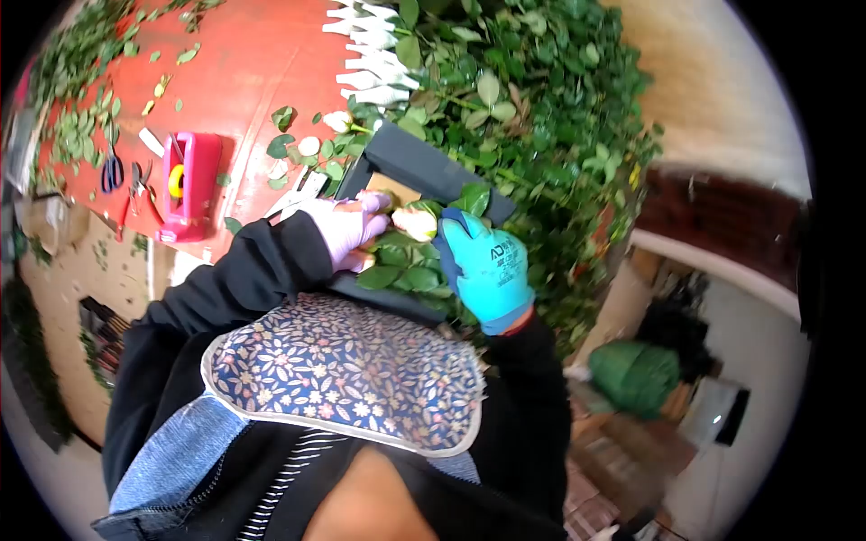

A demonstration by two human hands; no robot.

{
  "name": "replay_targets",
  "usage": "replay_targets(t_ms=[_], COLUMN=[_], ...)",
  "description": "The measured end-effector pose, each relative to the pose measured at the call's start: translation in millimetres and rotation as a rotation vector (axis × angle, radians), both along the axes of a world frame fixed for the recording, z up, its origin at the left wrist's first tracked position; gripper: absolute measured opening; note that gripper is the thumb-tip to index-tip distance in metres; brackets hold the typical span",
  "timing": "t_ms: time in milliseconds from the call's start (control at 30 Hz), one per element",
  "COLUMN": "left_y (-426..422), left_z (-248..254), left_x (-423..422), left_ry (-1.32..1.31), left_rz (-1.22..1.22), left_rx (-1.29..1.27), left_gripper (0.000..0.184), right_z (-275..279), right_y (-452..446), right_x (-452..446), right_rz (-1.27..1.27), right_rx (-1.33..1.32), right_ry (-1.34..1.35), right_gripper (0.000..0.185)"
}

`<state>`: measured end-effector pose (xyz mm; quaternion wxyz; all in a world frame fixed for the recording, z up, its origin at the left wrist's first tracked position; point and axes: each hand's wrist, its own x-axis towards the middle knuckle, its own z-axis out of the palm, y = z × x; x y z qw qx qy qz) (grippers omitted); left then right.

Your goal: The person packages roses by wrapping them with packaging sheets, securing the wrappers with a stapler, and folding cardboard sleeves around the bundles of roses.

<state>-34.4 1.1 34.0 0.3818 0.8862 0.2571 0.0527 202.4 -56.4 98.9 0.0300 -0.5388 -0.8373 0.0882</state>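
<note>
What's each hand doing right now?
Left hand: fingers partly curled beside the rose; whether it's holding anything can't be told.
Right hand: closed, apparently holding the rose just below the bloom.

Stretches out as a flat worktop (248,59) with a smooth red surface, strewn toward the left edge with small loose green leaves (79,140). Carries, on the same side, a pair of dark-blue-handled scissors (111,175), red-handled metal pruning shears (138,187) just beside them, and a bright pink plastic tape dispenser (207,176) with a yellow roll (176,181) in it. Bears, further right, a creamy white rosebud (337,121), a row of white tapered wrappings (374,78) toward the far side, a big heap of leafy green stems (541,117) against that row, and, nearest the front, a dark grey rectangular tray (424,162), partly hidden.
</note>
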Motion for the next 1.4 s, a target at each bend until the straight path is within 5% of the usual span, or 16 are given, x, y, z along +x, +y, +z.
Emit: replay_targets(t_ms=[100, 300, 833, 1133, 1233, 1300, 1367, 1400], left_y=[-1.3, -8.3, -1.8, 9.2, 14.9, 14.1, 11.3, 11.0], left_z=[-5.1, -9.6, -19.2, 16.6, 9.7, 9.0, 0.7, 2.5], left_x=[-2.6, -5.6, -2.2, 14.7, 18.9, 21.0, 18.1, 19.3], left_ry=[-0.037, -0.011, -0.048, 0.185, 0.221, 0.279, 0.202, 0.208], left_rz=[0.025, 0.024, -0.018, -0.065, -0.132, -0.16, -0.129, -0.144], left_rx=[-0.015, -0.02, -0.013, 0.016, 0.105, 0.115, 0.07, 0.119], left_gripper=[0.041, 0.053, 0.059, 0.097, 0.098, 0.1, 0.101, 0.1], right_z=[-28.1, -73.9, -91.6, -100.3, -97.8, -55.1, -21.7, 2.4], right_y=[14.7, 26.9, 22.3, 15.5, 9.7, 1.9, -6.3, -5.8], right_x=[-9.6, -28.8, -27.4, -23.4, -21.1, -13.8, 10.4, 31.4], right_rz=[-0.1, -0.131, -0.156, -0.153, -0.134, -0.055, -0.11, -0.161], right_rx=[0.036, 0.031, -0.037, 0.039, 0.009, 0.112, 0.275, 0.191], right_ry=[0.123, -0.134, -0.184, -0.09, -0.002, -0.006, 0.279, 0.161], right_gripper=[0.017, 0.02, 0.016, 0.023, 0.023, 0.023, 0.028, 0.032])
